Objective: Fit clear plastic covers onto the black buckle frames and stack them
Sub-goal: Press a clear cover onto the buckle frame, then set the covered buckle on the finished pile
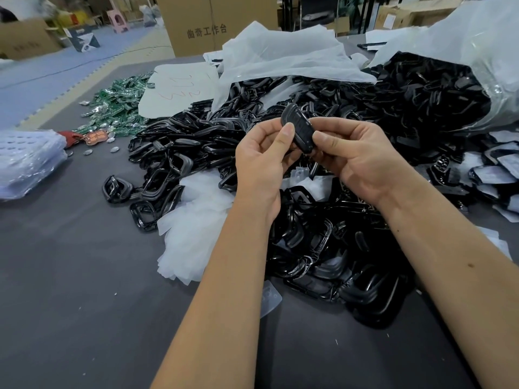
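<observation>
Both hands pinch one black oval plastic buckle frame [298,127] above the pile.
Left hand [259,161] and right hand [358,158] grip opposite ends; uneven thumb pressure could seat the cover crooked, or drop it.

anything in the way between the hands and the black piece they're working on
Nothing visible. The left hand and right hand both already pinch the black buckle frame, held up above the pile of loose frames on the table.

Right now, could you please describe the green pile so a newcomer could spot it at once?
Start at the big heap of black buckle frames on the dark table. Along its far left edge lies a scatter of small circuit boards, the only green things there.
</observation>
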### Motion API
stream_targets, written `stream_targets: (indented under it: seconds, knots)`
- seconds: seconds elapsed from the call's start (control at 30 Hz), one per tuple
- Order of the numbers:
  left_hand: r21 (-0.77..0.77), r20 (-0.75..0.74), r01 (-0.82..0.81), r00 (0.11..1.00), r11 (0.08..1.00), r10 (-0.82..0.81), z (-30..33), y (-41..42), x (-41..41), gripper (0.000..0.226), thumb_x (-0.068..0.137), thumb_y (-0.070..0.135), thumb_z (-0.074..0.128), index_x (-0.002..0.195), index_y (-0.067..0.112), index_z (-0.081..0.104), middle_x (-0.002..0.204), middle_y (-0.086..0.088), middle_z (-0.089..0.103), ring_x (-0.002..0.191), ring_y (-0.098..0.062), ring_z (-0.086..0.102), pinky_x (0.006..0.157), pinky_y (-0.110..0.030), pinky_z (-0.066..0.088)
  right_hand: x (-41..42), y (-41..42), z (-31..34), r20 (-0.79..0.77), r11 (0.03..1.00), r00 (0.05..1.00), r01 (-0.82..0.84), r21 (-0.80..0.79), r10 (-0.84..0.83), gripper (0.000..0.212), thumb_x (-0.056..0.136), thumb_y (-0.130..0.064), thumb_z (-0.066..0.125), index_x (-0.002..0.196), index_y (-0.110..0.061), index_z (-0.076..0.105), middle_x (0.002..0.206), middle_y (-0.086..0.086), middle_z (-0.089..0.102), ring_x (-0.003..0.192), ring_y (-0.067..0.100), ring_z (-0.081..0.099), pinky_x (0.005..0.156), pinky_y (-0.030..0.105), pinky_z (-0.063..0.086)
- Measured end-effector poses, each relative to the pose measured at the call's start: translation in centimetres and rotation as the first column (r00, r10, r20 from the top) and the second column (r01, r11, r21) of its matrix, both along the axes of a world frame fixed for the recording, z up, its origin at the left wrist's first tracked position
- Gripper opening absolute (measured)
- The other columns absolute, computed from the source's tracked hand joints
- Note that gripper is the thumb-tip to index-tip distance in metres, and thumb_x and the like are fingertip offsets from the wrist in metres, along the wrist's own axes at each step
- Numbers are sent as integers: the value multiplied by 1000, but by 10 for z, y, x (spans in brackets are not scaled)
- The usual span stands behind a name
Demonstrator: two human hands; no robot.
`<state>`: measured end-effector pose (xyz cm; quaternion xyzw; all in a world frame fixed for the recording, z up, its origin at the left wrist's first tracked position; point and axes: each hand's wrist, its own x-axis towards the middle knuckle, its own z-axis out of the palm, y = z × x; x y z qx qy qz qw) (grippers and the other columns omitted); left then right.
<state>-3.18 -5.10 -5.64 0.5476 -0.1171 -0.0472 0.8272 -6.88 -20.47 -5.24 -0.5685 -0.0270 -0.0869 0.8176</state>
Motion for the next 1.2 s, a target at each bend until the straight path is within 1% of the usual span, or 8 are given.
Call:
stream_targets:
  seconds: [0.17,0.3,0.4,0.47,0.6,0.73,0.9,1.2]
  knots:
    - [137,60,-104,994,985,96,-6,3,3,8,95,8,73,102,12,72,71,5,70,69,-10,68,71,-27,60,0,-7,1,164,903,976,197,-382,-144,25,86,3,78,92,-21,83,87,3,79,80,15,72,79,28,60]
    - [159,6,-100,995,982,101,-6,2,4,20,93,-7,65,99,10,73,67,-2,73,63,-16,72,65,-26,59,0,-8,4,392,532,892,450,-717,-226,20,86,-1,80,96,-18,83,87,0,77,82,20,71,76,30,57]
    - [113,-116,-99,987,989,112,-4,2,7,22,92,-6,55,94,2,75,72,-12,74,61,-21,72,60,-25,58,-2,-6,5,564,289,818,570,-769,-112,15,87,2,78,95,-10,83,90,1,76,87,21,66,79,30,52]
    - [117,-125,-114,984,986,129,-5,3,8,13,94,8,66,88,0,75,70,-12,73,59,-21,70,59,-26,58,-2,-3,4,617,228,784,613,-756,-65,12,89,2,76,95,-7,82,91,3,77,89,26,65,81,36,53]
    - [213,-37,-139,988,967,150,-7,4,5,13,86,9,82,90,7,71,65,-5,72,55,-15,68,58,-24,56,-1,1,2,678,210,733,672,-710,-52,15,92,4,71,91,-6,83,95,4,78,95,26,66,82,36,54]
    - [234,-4,-161,986,959,167,-7,5,5,18,86,-1,80,96,10,71,63,-3,70,56,-15,68,60,-25,56,-4,3,-1,632,279,716,698,-660,-295,30,86,10,63,102,-9,79,102,0,76,100,15,67,79,28,57]
    - [253,79,-121,991,960,104,-7,5,2,17,88,-1,77,96,12,70,61,0,67,57,-15,68,61,-25,55,1,6,-6,295,555,858,501,-664,-421,20,94,-33,75,98,-14,75,80,3,73,73,23,71,70,44,60]
    - [411,187,-177,977,895,107,-10,3,2,13,87,1,76,88,10,68,61,-6,66,56,-19,68,68,-39,61,8,3,-9,187,603,883,436,-668,-431,21,84,-31,86,73,-16,76,64,2,72,55,12,61,60,32,53]
